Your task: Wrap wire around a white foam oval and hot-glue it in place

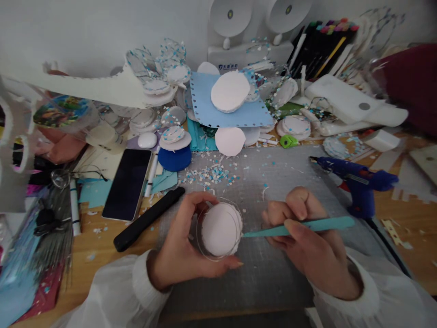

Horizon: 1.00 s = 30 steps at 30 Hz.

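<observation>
My left hand (186,246) is closed around a round white disc (221,229) inside a clear plastic ring, held just above a grey cutting mat (273,182). My right hand (307,237) pinches a thin teal strip (307,226). The strip's left tip touches the disc's right edge. Both wrists wear white sleeves.
A blue glue gun (358,182) lies right of the mat. A black phone (128,182), a black bar (148,218) and pens lie to the left. Stacked white discs, a blue sheet (205,100), paper confetti and markers crowd the back of the wooden desk.
</observation>
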Tool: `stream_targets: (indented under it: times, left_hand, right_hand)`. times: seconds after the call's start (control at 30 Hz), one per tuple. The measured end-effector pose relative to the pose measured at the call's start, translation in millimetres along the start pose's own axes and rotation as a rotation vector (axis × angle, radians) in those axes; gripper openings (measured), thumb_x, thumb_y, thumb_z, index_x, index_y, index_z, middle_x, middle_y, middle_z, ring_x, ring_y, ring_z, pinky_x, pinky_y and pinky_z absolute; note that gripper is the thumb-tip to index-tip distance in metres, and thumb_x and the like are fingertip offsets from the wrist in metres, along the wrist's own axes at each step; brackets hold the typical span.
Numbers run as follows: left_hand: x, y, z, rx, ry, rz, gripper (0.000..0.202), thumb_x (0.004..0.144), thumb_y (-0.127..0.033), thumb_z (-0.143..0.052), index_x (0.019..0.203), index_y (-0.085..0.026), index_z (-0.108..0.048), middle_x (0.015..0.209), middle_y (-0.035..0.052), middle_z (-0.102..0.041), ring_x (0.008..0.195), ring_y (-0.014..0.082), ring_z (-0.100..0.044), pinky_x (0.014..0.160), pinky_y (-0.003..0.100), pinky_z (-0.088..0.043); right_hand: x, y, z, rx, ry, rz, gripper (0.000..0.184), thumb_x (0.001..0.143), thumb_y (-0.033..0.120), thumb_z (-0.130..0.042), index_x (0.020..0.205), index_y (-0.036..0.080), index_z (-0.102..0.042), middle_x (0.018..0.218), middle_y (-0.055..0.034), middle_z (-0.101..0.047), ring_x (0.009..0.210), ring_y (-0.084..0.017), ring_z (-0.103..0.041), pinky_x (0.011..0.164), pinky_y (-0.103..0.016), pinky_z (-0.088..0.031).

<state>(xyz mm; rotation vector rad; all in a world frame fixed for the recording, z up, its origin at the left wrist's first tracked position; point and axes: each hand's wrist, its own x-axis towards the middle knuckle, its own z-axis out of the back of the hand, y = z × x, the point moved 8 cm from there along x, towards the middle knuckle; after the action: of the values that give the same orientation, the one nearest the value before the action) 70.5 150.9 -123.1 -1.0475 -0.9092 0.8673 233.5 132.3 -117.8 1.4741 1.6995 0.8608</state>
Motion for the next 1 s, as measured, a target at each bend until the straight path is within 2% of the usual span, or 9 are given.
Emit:
stream_targets:
  times: [0.23,0.37,1.0]
  left_hand:
    - [-2.3,-3.2,3.5,-0.025,-0.035,-0.096,0.083,0.057,-0.039,-0.086,0.126,-0.026,-0.041,0.117,0.0090,-0.048,0.102,0.0257,-0.051,0.084,0.038,-0.043]
    - [-2.8,-6.3,6.4,-0.019,-0.055,-0.151,0.083,0.055,-0.038,-0.086,0.125,-0.023,-0.043,0.114,0.0097,-0.048,0.103,0.0276,-0.050,0.086,0.041,-0.041]
    - [-3.4,-7.5,4.4,-0.002,-0.049,-0.160,0.083,0.055,-0.041,-0.086,0.124,-0.021,-0.043,0.114,0.0109,-0.047,0.102,0.0281,-0.050,0.082,0.042,-0.041]
  right_hand:
    - [-0.9,-3.7,3.4,0.016,-0.001,-0.039,0.023,0.086,0.033,-0.062,0.076,0.027,-0.042,0.060,0.0068,-0.034,0.047,-0.010,-0.025,0.042,-0.024,-0.020]
    - [-0.3,-5.1,1.4,0.032,0.021,-0.063,0.023,0.087,0.032,-0.062,0.075,0.027,-0.043,0.061,0.0069,-0.033,0.047,-0.010,-0.024,0.042,-0.024,-0.020]
    - [-2.8,-11.2,-3.6,0.066,0.091,-0.100,0.019,0.090,0.031,-0.057,0.078,0.026,-0.043,0.063,0.0065,-0.034,0.049,-0.009,-0.024,0.043,-0.023,-0.020]
